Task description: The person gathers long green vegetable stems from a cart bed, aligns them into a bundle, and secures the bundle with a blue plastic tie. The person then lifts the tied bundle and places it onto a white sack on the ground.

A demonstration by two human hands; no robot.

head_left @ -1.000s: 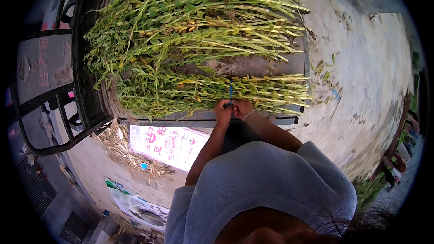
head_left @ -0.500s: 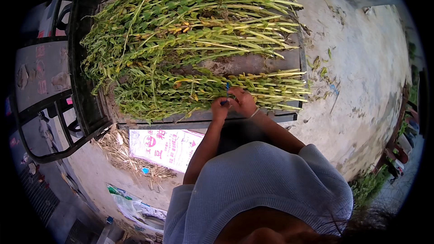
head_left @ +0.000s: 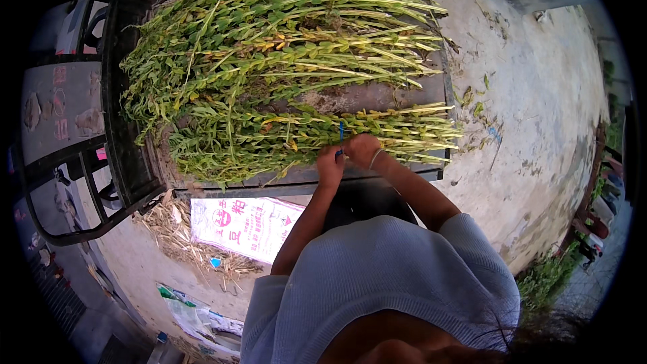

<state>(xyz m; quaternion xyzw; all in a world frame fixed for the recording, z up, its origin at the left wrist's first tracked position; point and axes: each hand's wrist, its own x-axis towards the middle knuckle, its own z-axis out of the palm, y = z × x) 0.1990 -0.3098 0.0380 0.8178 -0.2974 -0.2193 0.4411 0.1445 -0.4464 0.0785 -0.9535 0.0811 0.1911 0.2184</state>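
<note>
A bundle of green stalks (head_left: 303, 136) lies lengthwise along the near edge of a dark cart bed (head_left: 377, 98), cut ends towards the bed's right edge, leafy tops towards the left. A thin blue cord (head_left: 341, 133) crosses the bundle right of its middle and runs down into the person's hands.

Left hand (head_left: 330, 162): set at the near side of the bundle, fingers curled in narrow on the lower end of the blue cord. Forearm rises from the lower edge of the view, bent at the elbow, wrist about straight.

Right hand (head_left: 362, 148): just beside the left and touching the bundle, knuckles up, fingers folded under against the stalks. Whether it grips the cord or the stalks cannot be told. A thin band sits on the wrist. The right forearm comes in from the lower right at a slant, so the two forearms converge at the cord.

Both sleeves belong to a grey-blue ribbed top (head_left: 384, 283) that fills the lower middle of the view.

A larger heap of stalks (head_left: 283, 34) of the same kind covers the far part of the bed, apart from the bundle, with a bare rusty strip of bed between them. A black metal frame (head_left: 101, 155) bounds the bed's left edge.

On the ground below the bed's near edge lies a white printed sack (head_left: 246, 226), with dry straw (head_left: 168, 229) at its left. Pale concrete ground (head_left: 539, 114) spreads to the right of the bed
</note>
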